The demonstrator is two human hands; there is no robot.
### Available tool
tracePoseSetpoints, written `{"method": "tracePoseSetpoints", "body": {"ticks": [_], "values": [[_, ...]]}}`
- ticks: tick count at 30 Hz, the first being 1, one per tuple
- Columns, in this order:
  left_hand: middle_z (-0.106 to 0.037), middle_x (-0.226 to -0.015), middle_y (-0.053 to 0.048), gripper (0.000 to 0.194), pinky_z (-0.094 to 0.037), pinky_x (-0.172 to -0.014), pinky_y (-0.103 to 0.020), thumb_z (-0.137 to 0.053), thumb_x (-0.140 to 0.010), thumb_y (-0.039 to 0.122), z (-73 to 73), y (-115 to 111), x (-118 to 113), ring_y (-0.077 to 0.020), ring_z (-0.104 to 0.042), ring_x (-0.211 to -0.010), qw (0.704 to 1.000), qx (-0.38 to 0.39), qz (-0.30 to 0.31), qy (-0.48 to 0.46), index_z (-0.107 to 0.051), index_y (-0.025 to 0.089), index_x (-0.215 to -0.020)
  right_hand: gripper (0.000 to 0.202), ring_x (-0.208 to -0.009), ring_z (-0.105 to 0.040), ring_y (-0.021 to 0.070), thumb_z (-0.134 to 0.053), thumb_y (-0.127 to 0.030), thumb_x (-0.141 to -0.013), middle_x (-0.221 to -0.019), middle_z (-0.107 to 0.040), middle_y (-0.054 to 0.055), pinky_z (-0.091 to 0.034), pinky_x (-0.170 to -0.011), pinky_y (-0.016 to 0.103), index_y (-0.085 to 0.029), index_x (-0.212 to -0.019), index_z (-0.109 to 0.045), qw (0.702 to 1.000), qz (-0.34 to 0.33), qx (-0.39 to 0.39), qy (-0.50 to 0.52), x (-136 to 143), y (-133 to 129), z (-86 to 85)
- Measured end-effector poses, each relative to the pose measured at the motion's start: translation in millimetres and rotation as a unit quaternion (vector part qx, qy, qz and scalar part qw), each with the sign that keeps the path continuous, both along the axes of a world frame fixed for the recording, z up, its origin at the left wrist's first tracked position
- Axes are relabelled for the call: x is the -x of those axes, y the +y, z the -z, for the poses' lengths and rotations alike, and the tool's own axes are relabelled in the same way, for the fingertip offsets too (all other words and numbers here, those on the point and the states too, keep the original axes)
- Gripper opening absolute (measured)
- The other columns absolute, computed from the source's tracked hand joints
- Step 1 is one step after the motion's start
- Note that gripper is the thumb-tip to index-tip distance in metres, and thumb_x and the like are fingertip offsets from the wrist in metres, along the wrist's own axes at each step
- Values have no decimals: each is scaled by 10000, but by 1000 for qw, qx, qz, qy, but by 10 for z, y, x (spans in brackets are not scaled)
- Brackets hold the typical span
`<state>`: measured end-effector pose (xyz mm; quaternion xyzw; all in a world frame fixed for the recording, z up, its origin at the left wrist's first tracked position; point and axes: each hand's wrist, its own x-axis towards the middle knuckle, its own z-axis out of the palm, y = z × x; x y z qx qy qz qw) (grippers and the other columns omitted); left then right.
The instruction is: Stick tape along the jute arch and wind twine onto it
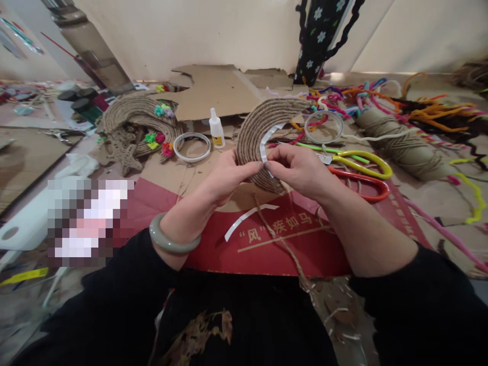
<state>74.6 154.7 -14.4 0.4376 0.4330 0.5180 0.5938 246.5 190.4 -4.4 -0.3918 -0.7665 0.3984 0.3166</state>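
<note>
My left hand (229, 175) grips the lower left edge of the twine-wrapped crescent (249, 134), raised above the red cardboard (213, 239) on the desk (419, 185). My right hand (299, 168) pinches the white tape strip (264, 145) along its inner curve. The glue bottle (217, 131) stands nearby, left of the crescent.

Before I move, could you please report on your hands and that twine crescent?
Left hand holding twine crescent. Right hand pinching white strip at its inner edge. Scissors beside right wrist.

Craft workspace, seemingly — glue bottle (217, 133), scissors (362, 165), twine spool (404, 142), pipe cleaners (419, 107) strewn about
</note>
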Motion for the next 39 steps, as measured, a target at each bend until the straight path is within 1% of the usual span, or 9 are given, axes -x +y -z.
{"method": "tracePoseSetpoints", "body": {"ticks": [5, 11, 15, 21, 23, 27, 29, 34, 39], "values": [[-707, -779, -14, 265, -523, -684, -278, -817, -656, 183, -5, -9, -2, -139, -654, -691, 1000, 3, 15, -3, -665, 139, -870, 233, -638, -484, 126, -577, -390, -841, -670, -572, 0, -372, -614, 285, -173, -776, -629, 1000, -7, 13, 14, -12, 2, 1], [-709, -791, -15, 235, -521, -717, -283, -783, -663, 153, 8, -17, -7, -148, -666, -737, 1000, 2, 20, 6, -664, 137, -864, 167, -643, -473, 121, -594, -321, -807, -635, -553, -10, -357, -612, 281, -184, -712, -585, 1000, 12, -25, 15, 8, 3, 13], [-708, -796, -12, 231, -526, -719, -282, -772, -660, 146, -1, -22, -16, -140, -661, -726, 1000, 2, 23, 7, -662, 136, -863, 199, -642, -483, 120, -572, -355, -829, -664, -565, -6, -388, -623, 286, -179, -739, -592, 999, 7, 7, 42, 22, -7, 0], [-690, -763, -3, 199, -539, -702, -284, -750, -671, 129, 4, -32, -34, -125, -640, -676, 999, -3, 47, 21, -639, 141, -836, 192, -610, -455, 108, -555, -286, -822, -617, -508, -24, -386, -600, 277, -192, -657, -525, 998, 35, 13, 58, 53, -16, 2], [-692, -774, -9, 194, -542, -717, -289, -748, -676, 133, 11, -32, -35, -130, -648, -691, 999, -5, 50, 21, -636, 142, -835, 172, -609, -469, 109, -557, -280, -808, -627, -514, -22, -395, -598, 278, -192, -663, -531, 996, 40, 29, 79, 75, -17, 27], [-697, -810, -20, 236, -535, -721, -300, -750, -677, 157, 27, -28, -25, -151, -659, -729, 998, -3, 51, 26, -632, 144, -881, 154, -586, -490, 108, -572, -306, -780, -631, -523, -23, -429, -580, 277, -192, -681, -546, 980, 41, 107, 160, 116, -15, 77], [-692, -809, -15, 245, -530, -727, -301, -746, -672, 154, 33, -25, -19, -149, -651, -733, 998, -8, 50, 40, -627, 140, -886, 148, -572, -487, 104, -585, -301, -764, -620, -521, -25, -429, -563, 269, -193, -670, -545, 975, 55, 116, 184, 132, -10, 98], [-676, -782, 6, 221, -519, -743, -282, -714, -667, 128, 47, -17, -20, -126, -627, -730, 996, -36, 39, 65, -626, 134, -870, 153, -531, -450, 85, -588, -241, -762, -564, -490, -42, -371, -509, 235, -196, -628, -529, 973, 82, 97, 193, 178, -3, 154], [-691, -792, -6, 218, -518, -735, -281, -706, -675, 124, 51, -20, -35, -135, -641, -748, 997, -23, 43, 58, -638, 127, -882, 167, -487, -452, 75, -581, -195, -798, -541, -487, -55, -372, -475, 220, -195, -638, -530, 962, 91, 154, 206, 212, -27, 133]]}}
